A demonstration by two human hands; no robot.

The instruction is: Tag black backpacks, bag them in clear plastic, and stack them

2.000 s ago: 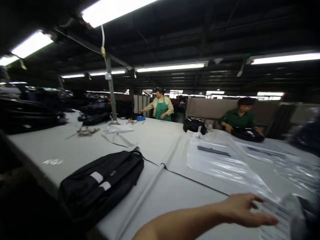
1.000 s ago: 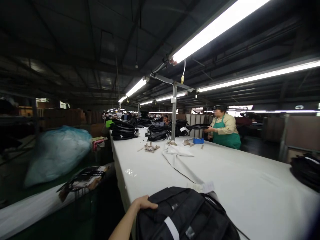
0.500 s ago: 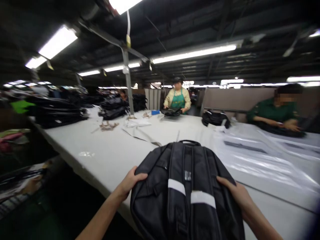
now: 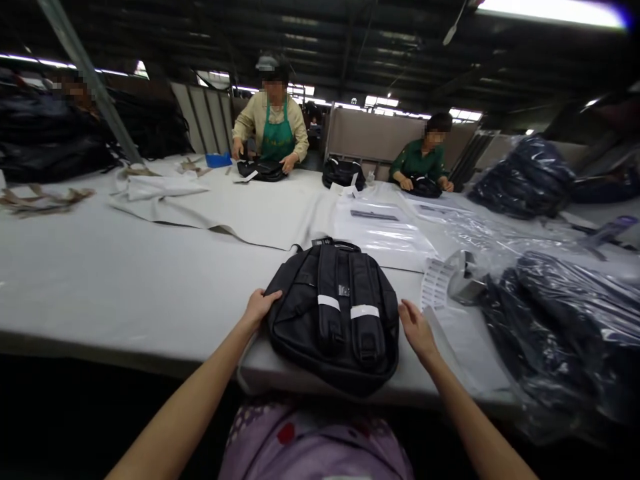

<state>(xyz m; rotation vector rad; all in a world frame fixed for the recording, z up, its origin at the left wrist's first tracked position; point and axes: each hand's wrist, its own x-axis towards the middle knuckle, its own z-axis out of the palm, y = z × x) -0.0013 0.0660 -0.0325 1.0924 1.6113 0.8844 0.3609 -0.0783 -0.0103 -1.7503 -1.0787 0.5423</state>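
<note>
A black backpack (image 4: 295, 333) lies at the front edge of the white-covered table, its shoulder straps facing up and a white band round each strap. A tag shows by its top handle. My left hand (image 4: 263, 305) grips the left side of the backpack, thumb on top and the other fingers mostly hidden. Beside the right side, my right hand (image 4: 417, 328) is open with its fingers stretched out, at or just off the bag's edge; contact there I cannot tell.
Plastic-wrapped dark bags (image 4: 565, 333) are piled at right, near a tape dispenser (image 4: 465, 277) and a label sheet (image 4: 436, 285). Clear plastic bags (image 4: 385, 233) lie beyond the backpack. Across the table (image 4: 150, 280), one person (image 4: 277, 130) and another person (image 4: 423, 160) handle black bags.
The backpack has come down onto the table's near edge. My right hand has loosened from its side, while my left stays on it. The view has turned right and downward.
</note>
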